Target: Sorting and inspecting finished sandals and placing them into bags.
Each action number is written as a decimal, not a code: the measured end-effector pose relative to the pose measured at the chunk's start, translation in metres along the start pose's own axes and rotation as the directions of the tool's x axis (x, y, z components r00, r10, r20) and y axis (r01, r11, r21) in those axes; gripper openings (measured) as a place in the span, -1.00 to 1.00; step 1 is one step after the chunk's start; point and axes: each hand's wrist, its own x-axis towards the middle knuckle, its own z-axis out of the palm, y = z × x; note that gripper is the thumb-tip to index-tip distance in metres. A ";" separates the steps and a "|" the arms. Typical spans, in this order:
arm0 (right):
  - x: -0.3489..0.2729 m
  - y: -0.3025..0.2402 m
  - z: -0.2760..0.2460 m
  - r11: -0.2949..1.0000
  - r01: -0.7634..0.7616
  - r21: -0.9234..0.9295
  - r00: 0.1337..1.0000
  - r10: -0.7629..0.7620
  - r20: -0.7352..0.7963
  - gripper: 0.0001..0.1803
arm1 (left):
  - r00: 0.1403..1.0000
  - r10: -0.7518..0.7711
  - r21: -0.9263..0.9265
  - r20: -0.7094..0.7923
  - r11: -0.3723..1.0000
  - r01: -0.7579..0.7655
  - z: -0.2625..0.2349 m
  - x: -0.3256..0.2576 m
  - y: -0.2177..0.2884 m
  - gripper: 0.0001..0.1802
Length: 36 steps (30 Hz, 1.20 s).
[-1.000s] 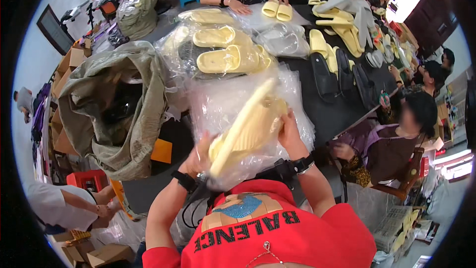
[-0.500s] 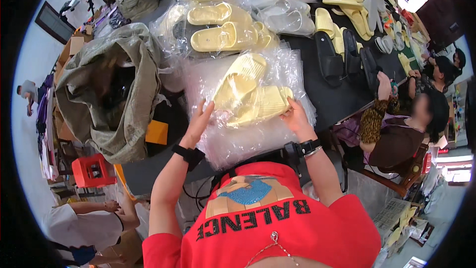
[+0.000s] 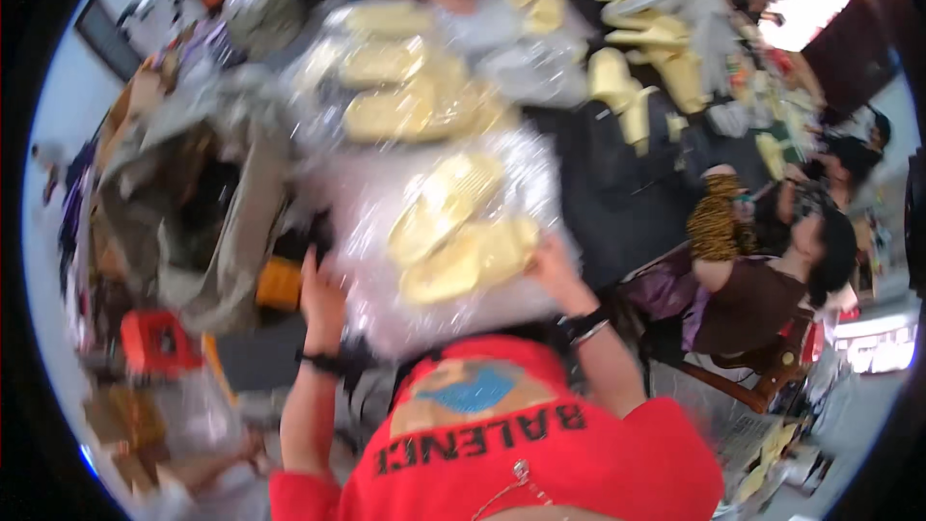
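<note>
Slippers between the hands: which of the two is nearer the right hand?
The lower slipper: its right end is beside the right hand. The upper slipper lies farther up and left, away from that hand.

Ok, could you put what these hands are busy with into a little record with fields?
Work surface: stacked clear plastic bags
Items: two yellow slippers, side by side over the bags
Right hand: at the right end of the nearer slipper
Left hand: by the bags' left edge; grip too blurred to tell
Further left: grey-green sack, open
</note>
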 end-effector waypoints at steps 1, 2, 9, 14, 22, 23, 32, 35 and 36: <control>-0.008 -0.014 0.016 0.996 -0.006 0.090 0.995 -0.003 0.098 -0.56 | 0.980 0.084 0.134 -0.181 0.989 -0.060 0.002 -0.009 -0.003 -0.58; -0.019 -0.029 0.024 0.994 0.005 -0.108 0.996 0.004 0.086 -0.54 | 0.920 0.167 0.281 -0.354 0.957 -0.066 0.007 -0.021 -0.003 -0.69; 0.033 0.007 -0.014 0.998 -0.004 -0.060 0.972 -0.010 -0.234 -0.34 | 0.897 -0.409 0.713 0.170 0.680 0.175 0.037 -0.047 0.016 -0.74; 0.025 -0.006 -0.003 0.999 -0.009 -0.032 0.991 0.005 -0.134 -0.46 | 0.837 -0.323 0.741 0.441 0.657 -0.137 0.056 -0.021 -0.001 -0.68; 0.020 -0.007 0.001 0.997 -0.007 -0.081 0.994 -0.002 -0.113 -0.55 | 0.292 -0.184 0.060 0.938 -0.747 -0.662 0.018 0.056 -0.052 -0.58; 0.020 -0.005 -0.002 0.995 -0.004 -0.098 0.993 -0.007 -0.117 -0.54 | 0.339 -0.167 0.175 0.926 -0.608 -0.775 0.036 0.053 -0.048 -0.59; 0.012 -0.034 0.010 0.975 -0.059 -0.215 0.982 0.018 -0.188 -0.56 | 0.349 -0.288 0.308 0.892 -0.179 -0.934 0.115 0.066 -0.054 -0.63; 0.016 -0.041 0.001 0.995 -0.053 -0.090 0.973 0.031 -0.229 -0.62 | 0.750 -0.269 0.777 0.604 -0.009 -0.629 0.131 0.077 -0.076 -0.60; 0.021 -0.039 -0.006 0.998 -0.049 -0.031 0.976 0.041 -0.216 -0.64 | 0.672 -0.239 0.663 0.701 -0.130 -0.738 0.135 0.078 -0.082 -0.59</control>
